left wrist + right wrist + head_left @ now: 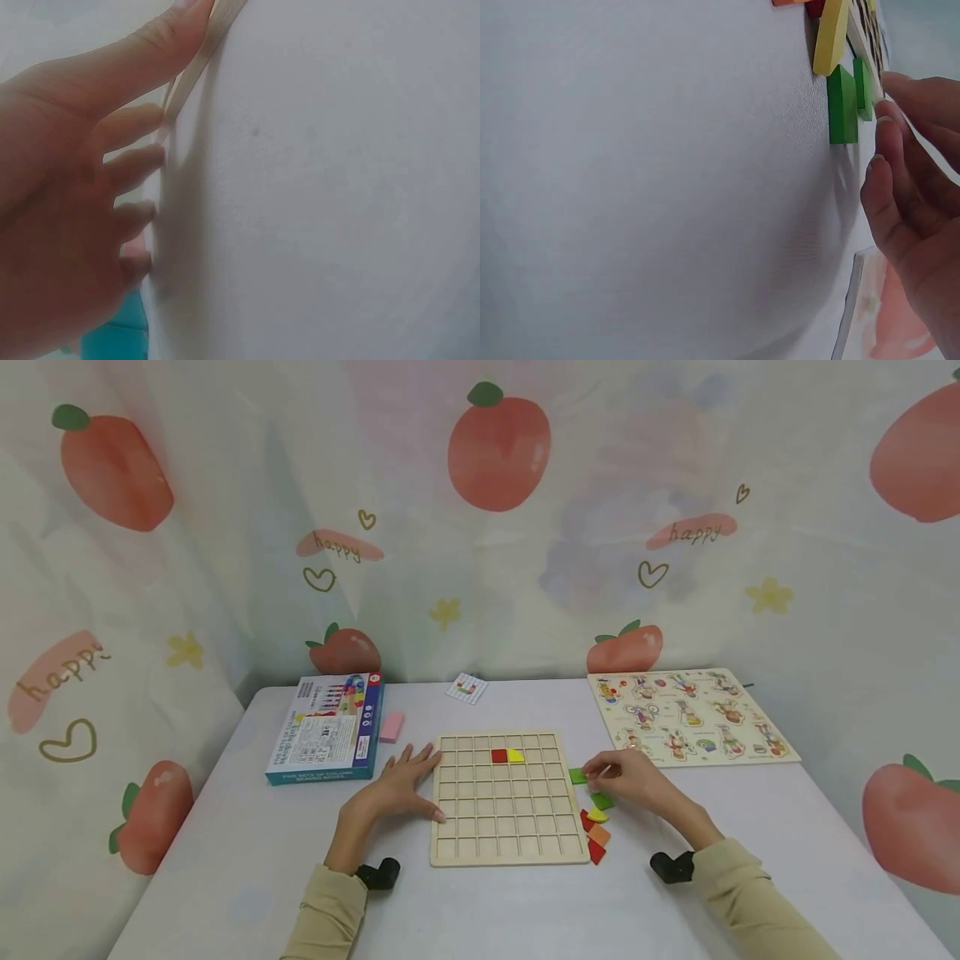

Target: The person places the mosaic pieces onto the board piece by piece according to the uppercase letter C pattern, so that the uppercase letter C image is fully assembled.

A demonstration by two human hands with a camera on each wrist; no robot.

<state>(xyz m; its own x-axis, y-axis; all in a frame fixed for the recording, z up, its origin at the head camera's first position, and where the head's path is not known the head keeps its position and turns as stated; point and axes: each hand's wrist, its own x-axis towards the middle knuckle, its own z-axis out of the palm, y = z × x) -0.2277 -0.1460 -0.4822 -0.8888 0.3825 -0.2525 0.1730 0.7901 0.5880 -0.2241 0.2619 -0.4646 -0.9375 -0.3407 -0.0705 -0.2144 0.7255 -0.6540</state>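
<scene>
My left hand [400, 787] rests at the left edge of a wooden grid board [510, 857], fingers spread and thumb on its rim. The left wrist view shows that thumb [142, 64] along the board's edge. On the grid, a red square tile [500, 756] sits beside a yellow rounded tile [516, 755]. My right hand [630, 777] is at the board's right side, thumb and forefinger close together by a green tile [577, 776]. Whether they pinch it is hidden. Another green block [843, 105] lies near those fingertips in the right wrist view.
Yellow [597, 815], orange [599, 835] and red tiles [597, 852] lie along the board's right edge. A boxed set [322, 735] and a pink block [392, 727] are at back left. A small pattern card [467, 688] lies behind the board, a picture puzzle [690, 718] at back right.
</scene>
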